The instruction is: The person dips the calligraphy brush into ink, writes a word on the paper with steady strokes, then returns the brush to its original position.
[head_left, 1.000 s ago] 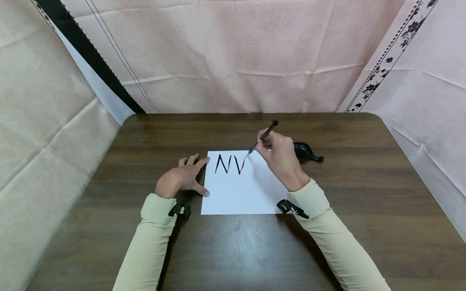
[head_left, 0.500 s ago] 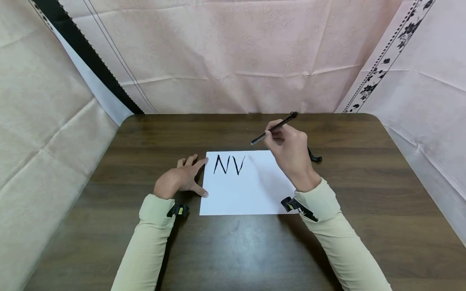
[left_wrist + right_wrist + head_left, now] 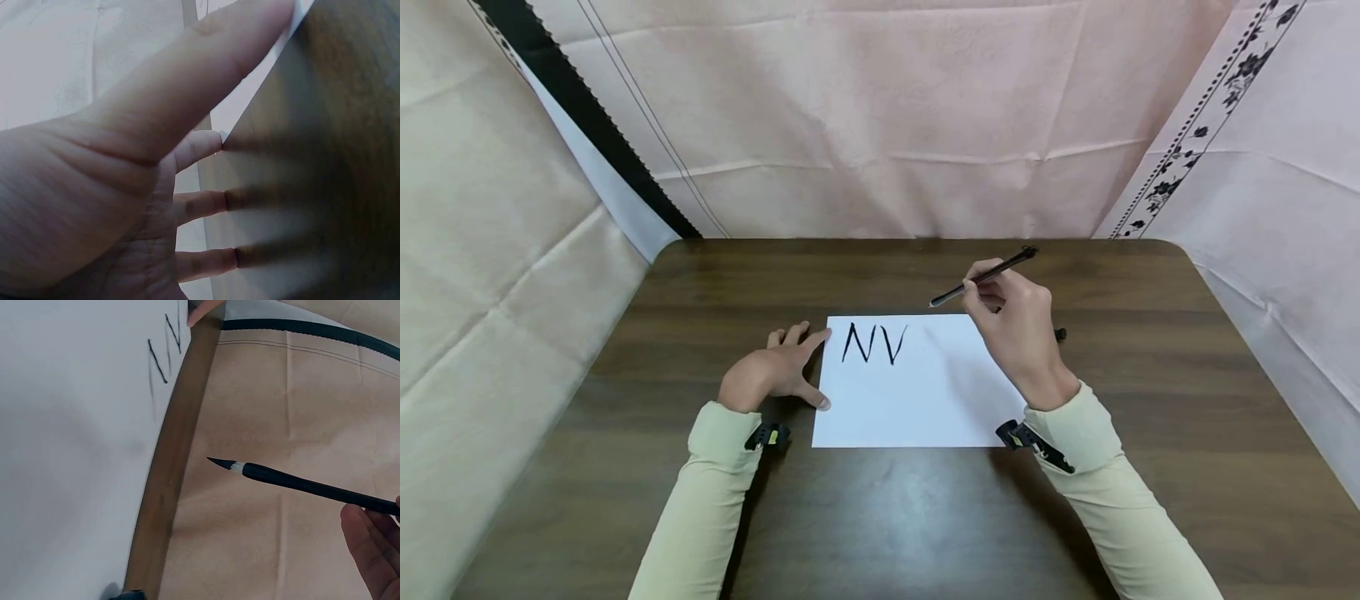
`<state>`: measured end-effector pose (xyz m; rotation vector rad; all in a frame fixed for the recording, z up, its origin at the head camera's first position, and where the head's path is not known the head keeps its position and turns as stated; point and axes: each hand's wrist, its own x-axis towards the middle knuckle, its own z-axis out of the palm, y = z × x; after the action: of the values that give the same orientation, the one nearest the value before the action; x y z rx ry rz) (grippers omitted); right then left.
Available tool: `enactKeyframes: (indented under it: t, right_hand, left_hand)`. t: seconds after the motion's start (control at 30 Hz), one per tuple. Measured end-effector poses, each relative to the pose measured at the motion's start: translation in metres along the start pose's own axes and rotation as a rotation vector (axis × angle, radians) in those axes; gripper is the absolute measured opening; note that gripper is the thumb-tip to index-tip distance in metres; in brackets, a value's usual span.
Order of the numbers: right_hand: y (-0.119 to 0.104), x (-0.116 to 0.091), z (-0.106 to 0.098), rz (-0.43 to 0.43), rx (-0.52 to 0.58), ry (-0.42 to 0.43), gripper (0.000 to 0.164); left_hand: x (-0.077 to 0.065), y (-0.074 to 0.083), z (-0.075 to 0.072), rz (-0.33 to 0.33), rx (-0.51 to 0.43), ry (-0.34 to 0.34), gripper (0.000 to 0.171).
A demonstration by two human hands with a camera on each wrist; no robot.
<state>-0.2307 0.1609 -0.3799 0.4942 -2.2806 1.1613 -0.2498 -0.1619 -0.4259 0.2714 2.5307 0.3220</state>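
In the head view a white sheet of paper [image 3: 917, 408] lies on the wooden table, with black zigzag strokes [image 3: 874, 343] near its upper left. My left hand [image 3: 775, 371] rests at the paper's left edge, thumb and index finger spread and touching it. Above the paper's upper right, my right hand [image 3: 1015, 325] holds a black calligraphy brush [image 3: 992, 273]. The right wrist view shows the brush's dark, pointed bristles [image 3: 220, 463], white near the handle, clear of the sheet. A black dish's handle [image 3: 1060, 334] peeks out behind the right hand, which hides the rest.
The brown wooden table [image 3: 880, 525] spreads around the paper on all sides. Pale patterned cloth [image 3: 880, 117] hangs behind its back edge and at both sides. A dark object [image 3: 128, 595] shows at the bottom of the right wrist view.
My right hand has lifted the brush off the last stroke and moved it right, now covering most of the black dish. The left hand has stayed at the paper's edge.
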Motion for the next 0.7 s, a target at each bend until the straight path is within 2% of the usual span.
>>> enactKeyframes:
  t: [0.37, 0.7]
  right_hand:
    - [0.008, -0.007, 0.01, -0.006, -0.007, -0.019, 0.009]
    - [0.014, -0.011, 0.025, -0.027, -0.017, -0.069, 0.009]
  left_hand:
    - [0.001, -0.004, 0.003, -0.002, -0.005, -0.005, 0.119]
    - [0.002, -0.002, 0.001, 0.002, 0.001, -0.003, 0.119]
